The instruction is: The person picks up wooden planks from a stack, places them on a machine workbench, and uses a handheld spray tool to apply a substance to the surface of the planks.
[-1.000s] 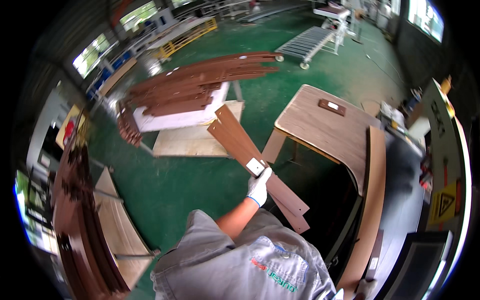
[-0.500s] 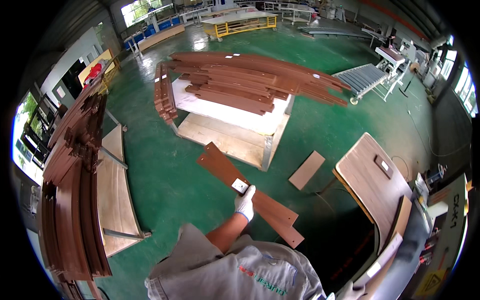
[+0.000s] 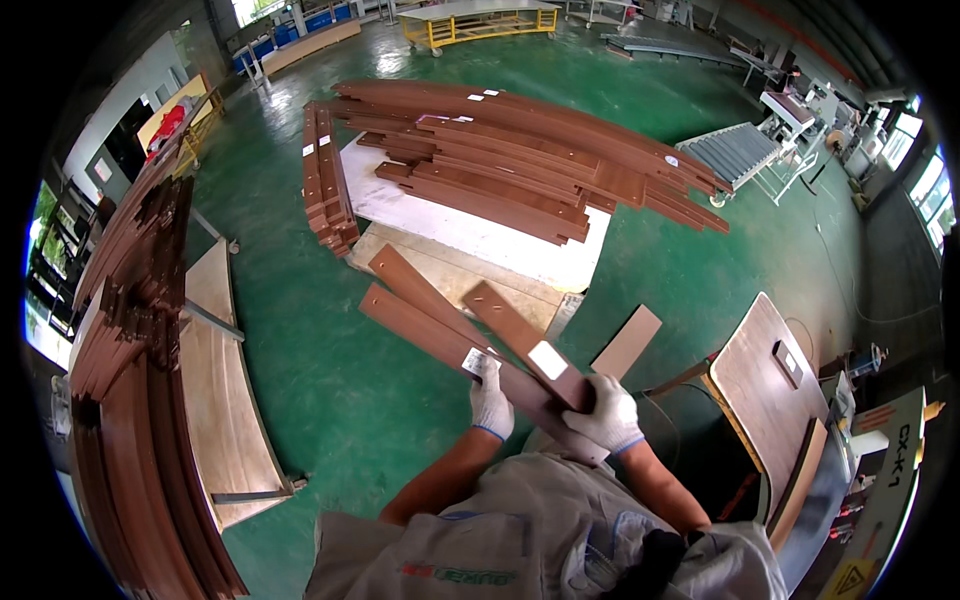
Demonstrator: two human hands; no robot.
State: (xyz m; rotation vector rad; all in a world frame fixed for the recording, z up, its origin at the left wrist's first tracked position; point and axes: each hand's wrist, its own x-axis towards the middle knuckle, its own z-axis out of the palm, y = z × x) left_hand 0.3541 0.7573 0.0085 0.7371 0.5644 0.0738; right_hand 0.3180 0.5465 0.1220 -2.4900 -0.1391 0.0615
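Note:
My left hand (image 3: 490, 400), in a white glove, is closed around two long brown boards, a front one (image 3: 410, 318) with a white label and another (image 3: 412, 282) fanned out behind it. My right hand (image 3: 606, 418), gloved too, grips the near part of a third brown board (image 3: 510, 322) that carries a blank-looking white label. This third board lies slantwise over or right beside the near part of the other two; whether they touch is unclear. Small holes show near the boards' far ends.
Ahead stands a cart (image 3: 480, 225) stacked with brown boards (image 3: 480, 150). Another loaded cart (image 3: 225, 400) is at left. A flat board (image 3: 627, 340) lies ahead right, near a wood-topped table (image 3: 755, 390) bearing a small block (image 3: 787, 363). A roller conveyor (image 3: 735, 155) stands farther off.
My right hand has come in from the lower right with a labelled board, bringing it against the left hand's boards. Those boards have turned slightly and fan apart at their far ends.

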